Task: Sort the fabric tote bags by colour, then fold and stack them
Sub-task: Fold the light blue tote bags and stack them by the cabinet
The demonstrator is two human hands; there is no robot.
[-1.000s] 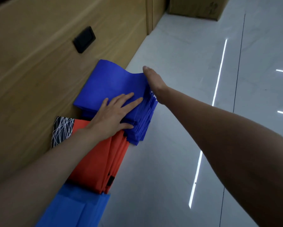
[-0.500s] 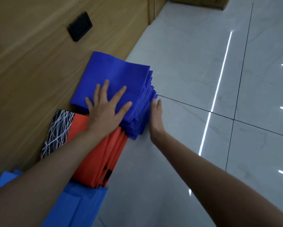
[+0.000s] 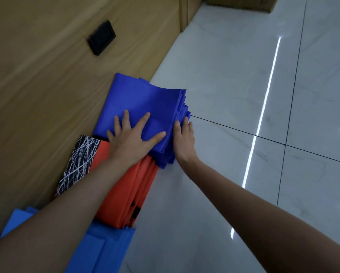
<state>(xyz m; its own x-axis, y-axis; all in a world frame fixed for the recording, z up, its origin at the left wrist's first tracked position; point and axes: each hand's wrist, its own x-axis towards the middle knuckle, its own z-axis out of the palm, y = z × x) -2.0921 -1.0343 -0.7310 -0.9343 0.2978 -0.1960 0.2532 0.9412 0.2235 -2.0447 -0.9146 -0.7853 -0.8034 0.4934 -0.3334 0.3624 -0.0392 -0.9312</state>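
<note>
Head view: on the floor (image 3: 224,91) by a wooden wall (image 3: 47,85), our left hand (image 3: 131,141) lay flat, fingers spread, pressing the blue stack (image 3: 145,99) of folded bags. Our right hand (image 3: 183,141), fingers straight, touched its ragged side edge; neither grip closed on anything. The fabric looked light, soft and likely to slide between layers, best squared from both sides. Our arm covered part of the orange stack (image 3: 124,192); the pale stack (image 3: 106,249) was cut off.

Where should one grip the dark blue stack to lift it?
Grip the dark blue stack probably at its stepped floor-side edge, fingers under, thumb on top. The wooden wall blocks the opposite side; the orange stack crowds the near end.
</note>
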